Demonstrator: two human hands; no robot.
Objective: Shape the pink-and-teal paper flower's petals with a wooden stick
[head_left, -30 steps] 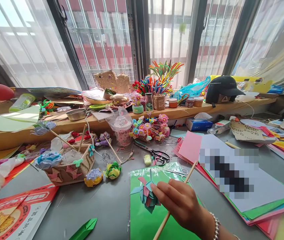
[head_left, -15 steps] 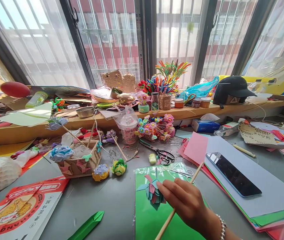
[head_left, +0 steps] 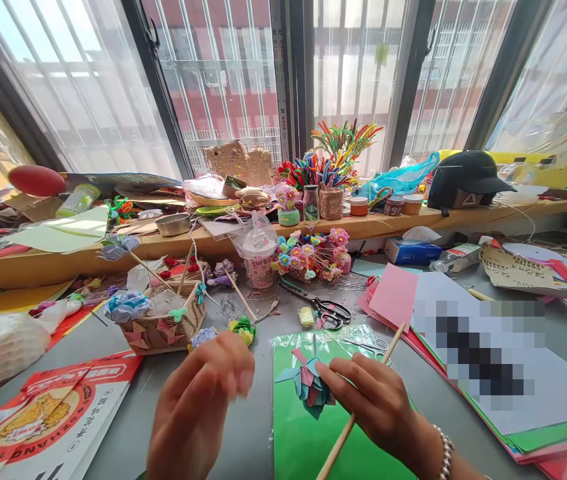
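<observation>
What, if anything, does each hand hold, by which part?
Right hand: paper flower, by its right-side petals; whether it also grips the wooden stick is unclear. Left hand: nothing visible.

Left hand — newly in view, curled

We are facing a row of tall, barred windows that is filling the upper part of the view. Dark frames are dividing the panes and slanting outward at both sides. Bright daylight is streaming in, and beyond the bars a pinkish-red building is showing. Under the windows, a long wooden ledge is running from left to right. Closer to us, a gray tabletop is stretching out below it.
</observation>
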